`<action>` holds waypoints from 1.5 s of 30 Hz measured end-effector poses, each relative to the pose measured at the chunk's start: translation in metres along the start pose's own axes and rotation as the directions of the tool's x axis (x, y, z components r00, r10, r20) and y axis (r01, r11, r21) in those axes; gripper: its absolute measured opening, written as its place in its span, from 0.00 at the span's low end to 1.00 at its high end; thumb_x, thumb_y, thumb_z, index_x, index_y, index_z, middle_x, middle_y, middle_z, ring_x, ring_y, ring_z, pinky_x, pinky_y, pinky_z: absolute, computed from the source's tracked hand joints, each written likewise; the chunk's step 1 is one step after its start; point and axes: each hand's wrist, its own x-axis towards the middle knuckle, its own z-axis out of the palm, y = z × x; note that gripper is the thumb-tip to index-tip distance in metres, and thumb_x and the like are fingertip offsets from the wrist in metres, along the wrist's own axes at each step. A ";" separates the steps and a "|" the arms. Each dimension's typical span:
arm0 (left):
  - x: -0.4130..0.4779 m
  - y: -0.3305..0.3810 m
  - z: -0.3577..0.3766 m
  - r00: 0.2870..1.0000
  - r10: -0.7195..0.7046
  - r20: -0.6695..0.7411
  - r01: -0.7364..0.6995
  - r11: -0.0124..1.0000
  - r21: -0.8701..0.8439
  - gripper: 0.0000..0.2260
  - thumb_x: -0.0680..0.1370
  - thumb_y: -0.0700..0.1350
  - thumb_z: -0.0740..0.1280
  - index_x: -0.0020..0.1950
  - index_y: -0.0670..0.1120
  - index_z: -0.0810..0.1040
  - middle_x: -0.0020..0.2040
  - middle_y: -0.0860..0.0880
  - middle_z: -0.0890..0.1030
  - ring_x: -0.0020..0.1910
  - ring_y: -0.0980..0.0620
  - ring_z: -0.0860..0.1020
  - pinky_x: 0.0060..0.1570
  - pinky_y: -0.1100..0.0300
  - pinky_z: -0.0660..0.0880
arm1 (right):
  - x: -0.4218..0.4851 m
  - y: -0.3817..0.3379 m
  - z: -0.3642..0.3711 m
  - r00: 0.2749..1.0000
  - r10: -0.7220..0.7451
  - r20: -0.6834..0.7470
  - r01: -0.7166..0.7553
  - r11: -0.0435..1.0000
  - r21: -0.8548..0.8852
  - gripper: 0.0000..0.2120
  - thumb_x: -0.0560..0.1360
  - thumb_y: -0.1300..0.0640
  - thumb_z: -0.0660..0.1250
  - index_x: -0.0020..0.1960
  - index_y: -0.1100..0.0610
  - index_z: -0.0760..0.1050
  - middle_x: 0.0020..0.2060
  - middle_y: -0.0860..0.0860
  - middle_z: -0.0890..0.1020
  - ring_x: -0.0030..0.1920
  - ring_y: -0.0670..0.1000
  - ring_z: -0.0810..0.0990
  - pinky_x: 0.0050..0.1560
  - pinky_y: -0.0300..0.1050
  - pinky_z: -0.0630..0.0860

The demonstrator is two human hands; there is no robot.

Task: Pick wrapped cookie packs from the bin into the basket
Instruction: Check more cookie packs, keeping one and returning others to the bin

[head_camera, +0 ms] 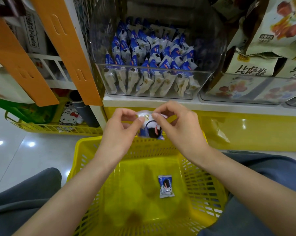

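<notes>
A clear plastic bin on the shelf holds several blue-and-white wrapped cookie packs. Below it, between my knees, stands a yellow mesh basket with one cookie pack lying flat on its floor. Over the basket's far rim, my left hand and my right hand both pinch the top edge of another cookie pack, which hangs between them.
Orange shelf dividers slant at the left. Bags of snacks fill a neighbouring clear bin at the right. A low yellow rack with a cartoon-cat item sits on the shiny floor at the left. My grey trouser legs flank the basket.
</notes>
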 end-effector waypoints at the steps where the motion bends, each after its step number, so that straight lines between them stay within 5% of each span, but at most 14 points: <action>1: 0.000 -0.001 -0.001 1.000 0.002 -0.022 0.000 0.998 0.059 0.04 0.75 0.43 0.67 0.48 0.46 0.73 0.46 0.48 0.77 0.46 0.45 0.78 0.49 0.48 0.77 | 0.001 0.000 -0.001 0.999 0.042 -0.027 -0.041 0.998 0.039 0.02 0.75 0.55 0.67 0.43 0.50 0.75 0.36 0.42 0.78 0.41 0.43 0.77 0.37 0.35 0.74; 5: 0.000 -0.002 0.001 0.987 -0.144 0.065 0.143 0.989 0.024 0.10 0.81 0.47 0.57 0.44 0.49 0.75 0.43 0.47 0.79 0.36 0.50 0.77 0.39 0.56 0.75 | 0.001 -0.003 -0.004 0.989 0.142 -0.033 -0.133 0.973 0.187 0.06 0.75 0.58 0.67 0.42 0.49 0.73 0.37 0.43 0.78 0.42 0.43 0.77 0.43 0.49 0.78; 10: 0.005 -0.001 -0.004 0.927 -0.307 0.215 0.363 0.877 -0.313 0.16 0.79 0.55 0.56 0.48 0.47 0.78 0.42 0.48 0.84 0.41 0.51 0.81 0.41 0.58 0.78 | -0.009 -0.005 -0.003 0.983 -0.151 0.107 0.147 0.988 0.050 0.02 0.73 0.61 0.68 0.44 0.59 0.78 0.44 0.52 0.78 0.48 0.48 0.76 0.48 0.42 0.74; 15: 0.003 -0.003 -0.001 0.959 -0.249 0.132 0.282 0.868 -0.408 0.11 0.76 0.41 0.65 0.58 0.41 0.76 0.44 0.47 0.84 0.42 0.55 0.81 0.40 0.62 0.77 | -0.012 -0.001 -0.001 0.927 -0.278 0.252 0.317 0.939 -0.133 0.06 0.74 0.56 0.67 0.47 0.57 0.79 0.46 0.51 0.77 0.49 0.48 0.73 0.49 0.39 0.70; 19: 0.004 -0.001 0.000 0.973 -0.229 0.014 0.218 0.905 -0.364 0.09 0.77 0.39 0.64 0.55 0.45 0.77 0.47 0.45 0.83 0.46 0.50 0.80 0.52 0.53 0.75 | -0.012 -0.003 0.005 0.979 0.115 0.170 -0.121 0.992 0.027 0.07 0.76 0.54 0.65 0.50 0.54 0.70 0.41 0.47 0.74 0.41 0.43 0.73 0.43 0.33 0.70; 22: 0.004 0.000 0.002 0.980 -0.184 0.078 0.200 0.906 -0.374 0.08 0.77 0.39 0.64 0.53 0.47 0.77 0.44 0.48 0.84 0.42 0.54 0.81 0.47 0.58 0.76 | -0.006 -0.003 0.008 0.840 0.426 0.337 -0.525 0.796 0.301 0.09 0.78 0.55 0.60 0.56 0.57 0.68 0.45 0.50 0.78 0.42 0.45 0.78 0.43 0.40 0.77; 26: 0.001 -0.004 0.006 0.999 0.024 0.048 -0.021 0.997 -0.068 0.09 0.76 0.38 0.64 0.54 0.48 0.74 0.50 0.50 0.80 0.44 0.59 0.78 0.42 0.70 0.74 | -0.005 -0.005 0.005 0.785 0.420 0.456 -0.617 0.593 0.517 0.12 0.79 0.58 0.59 0.59 0.62 0.72 0.47 0.54 0.82 0.43 0.47 0.82 0.44 0.39 0.80; 29: -0.004 -0.007 0.011 0.973 0.226 0.033 -0.228 0.954 0.192 0.13 0.73 0.40 0.68 0.54 0.53 0.70 0.52 0.54 0.77 0.49 0.60 0.75 0.47 0.68 0.72 | -0.005 -0.007 0.006 0.790 0.460 0.406 -0.613 0.577 0.539 0.11 0.78 0.59 0.61 0.58 0.62 0.70 0.45 0.54 0.83 0.40 0.45 0.82 0.42 0.37 0.79; 33: -0.005 -0.012 0.011 0.959 0.277 0.051 -0.280 0.918 0.282 0.13 0.73 0.43 0.70 0.53 0.54 0.70 0.51 0.56 0.77 0.47 0.61 0.75 0.43 0.70 0.72 | -0.006 -0.008 0.007 0.796 0.466 0.386 -0.605 0.602 0.521 0.09 0.78 0.60 0.62 0.56 0.61 0.68 0.50 0.58 0.82 0.42 0.49 0.82 0.44 0.41 0.79; 37: -0.004 -0.013 0.007 0.948 0.301 0.107 -0.319 0.888 0.332 0.11 0.76 0.41 0.65 0.58 0.48 0.73 0.54 0.52 0.79 0.46 0.55 0.77 0.46 0.62 0.74 | -0.006 -0.009 0.008 0.812 0.435 0.388 -0.583 0.576 0.573 0.09 0.77 0.63 0.62 0.55 0.62 0.65 0.49 0.59 0.80 0.33 0.41 0.81 0.33 0.35 0.78; 41: -0.006 -0.011 0.004 0.936 0.319 0.148 -0.352 0.845 0.403 0.11 0.78 0.39 0.61 0.60 0.45 0.73 0.53 0.48 0.80 0.47 0.50 0.78 0.49 0.52 0.75 | -0.010 -0.003 0.013 0.849 0.390 0.357 -0.527 0.667 0.527 0.12 0.75 0.63 0.64 0.55 0.59 0.64 0.50 0.57 0.79 0.35 0.42 0.81 0.37 0.38 0.80; 45: -0.007 -0.010 0.002 0.930 0.337 0.147 -0.365 0.793 0.488 0.13 0.78 0.39 0.60 0.62 0.46 0.70 0.53 0.47 0.79 0.48 0.48 0.77 0.48 0.54 0.72 | -0.016 0.002 0.018 0.916 0.264 0.301 -0.363 0.865 0.346 0.16 0.76 0.59 0.65 0.59 0.54 0.62 0.51 0.48 0.79 0.42 0.42 0.81 0.39 0.36 0.78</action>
